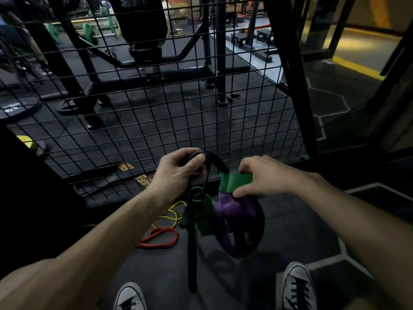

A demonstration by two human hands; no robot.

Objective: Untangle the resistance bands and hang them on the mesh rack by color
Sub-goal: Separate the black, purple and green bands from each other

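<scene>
While the left hand [178, 170] curls its fingers and thumb round the top of a black band [192, 247], the right hand [257, 177] pinches a wide green band [237, 181] between thumb and fingertips, both hands raised in front of the mesh rack [156, 104]. The black band loops over the left fingers, runs across to the green one and also hangs straight down in a long strip that ends between the two grey sneakers [298, 287]. Below the hands the bands are knotted together in one hanging clump: a purple band [225, 218] bulges beneath the green, another green loop sits to its left, and a black loop curves round the right side (just which strand passes over which cannot be told in the dim light). On the dark floor to the left of the clump lie a thin yellow band [171, 214] and, nearer, a red band [159, 239], apart from the tangle.
</scene>
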